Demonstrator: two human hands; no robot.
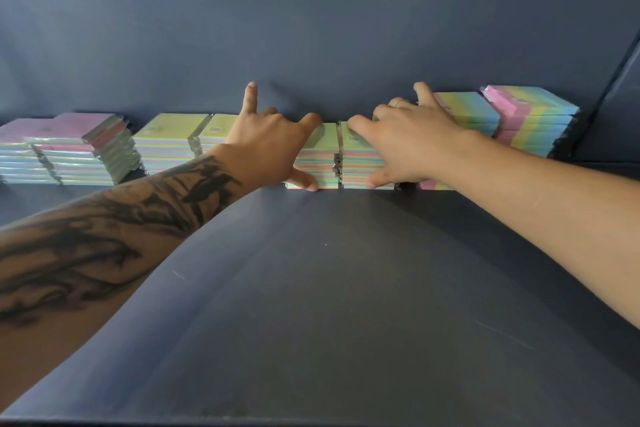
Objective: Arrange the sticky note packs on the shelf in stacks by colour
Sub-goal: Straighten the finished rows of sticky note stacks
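Observation:
Stacks of wrapped sticky note packs line the back of a dark blue shelf (325, 288). My left hand (273, 146) grips a green-topped stack (320, 163), thumb at its base, index finger over its top, little finger raised. Beside it, my right hand (405, 146) grips a second green-topped stack (356, 166), with the thumb low on its front and fingers across the top. The two stacks stand side by side, almost touching.
Pink-topped stacks (69, 149) sit at the far left, with more green-topped stacks (169, 142) next to them. Rainbow-striped stacks (467, 111) and a taller one (533, 118) stand at the right, near the shelf's side wall (609, 114).

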